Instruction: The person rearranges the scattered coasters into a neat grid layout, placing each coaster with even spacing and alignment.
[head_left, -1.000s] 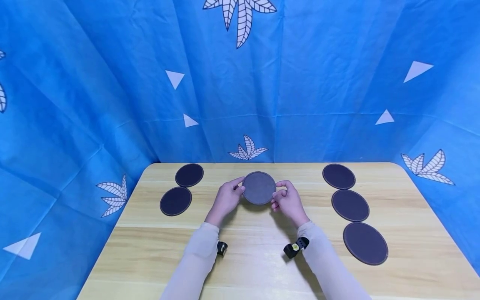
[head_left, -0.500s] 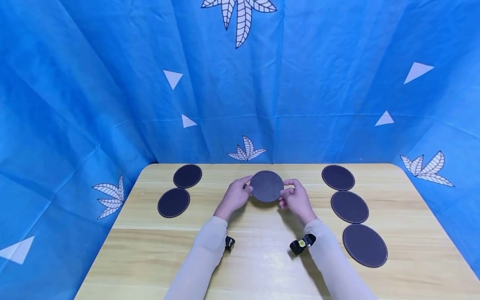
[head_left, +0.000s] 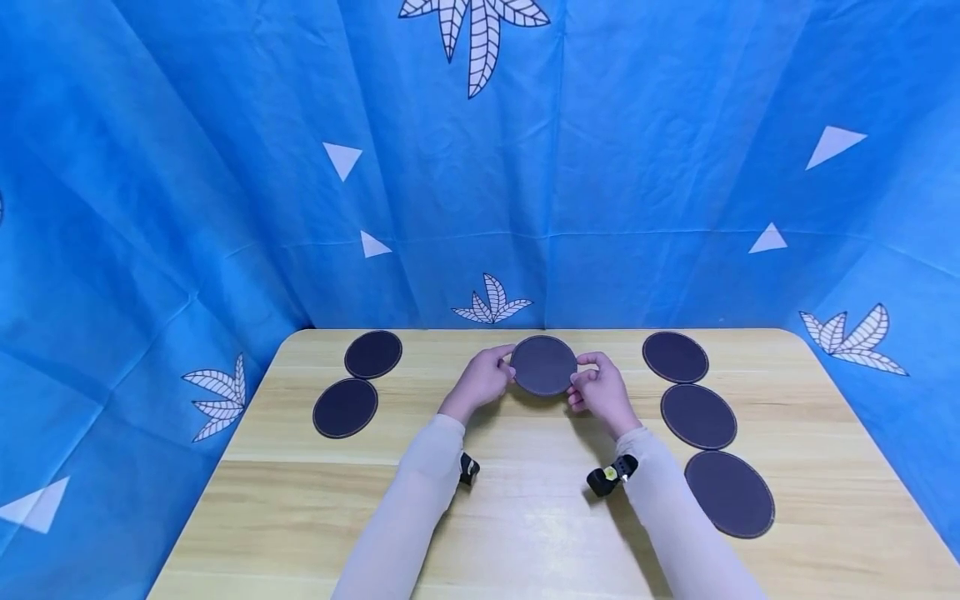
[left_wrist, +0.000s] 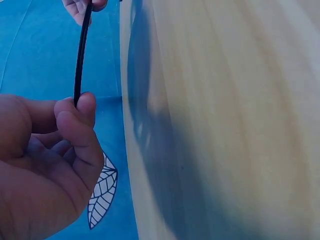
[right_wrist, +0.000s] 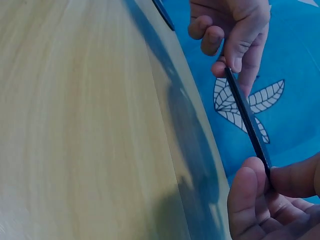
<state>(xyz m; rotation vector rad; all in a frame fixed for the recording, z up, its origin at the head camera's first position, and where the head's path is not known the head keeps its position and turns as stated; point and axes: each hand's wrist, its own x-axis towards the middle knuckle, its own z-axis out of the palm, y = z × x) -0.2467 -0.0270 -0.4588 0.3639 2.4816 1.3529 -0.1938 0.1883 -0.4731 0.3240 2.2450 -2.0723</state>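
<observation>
Sleeves: two pale, long fabric sleeves, left (head_left: 405, 517) and right (head_left: 682, 517), entering from the bottom of the frame.
Tabletop: light, wood-grained surface (head_left: 300, 517), running from the bottom edge to mid-frame.
Wrist gear: small black devices, left (head_left: 468, 469) and right (head_left: 611, 475), lower centre; the right one bears a yellow-green mark.
Right-hand row: three flat, dark, round mats with stitched-looking rims, lower (head_left: 730, 493), middle (head_left: 699, 416) and upper (head_left: 676, 357), right of centre; neighbours touching or nearly so.
Left-hand pair: two similar dark mats, lower (head_left: 345, 407) and upper (head_left: 373, 354), left of centre, edges about meeting.
Left hand: left hand (head_left: 482, 379) pinches the held mat's left edge, thumb against fingers.
Right hand: right hand (head_left: 602, 390) pinches the opposite edge likewise.
Held mat: thin, dark, round mat (head_left: 544, 365), just right of frame centre, between both hands; raised off the wood, shadow below.
Backdrop: blue cloth (head_left: 637, 125) with white leaves and triangles, filling the upper frame.
</observation>
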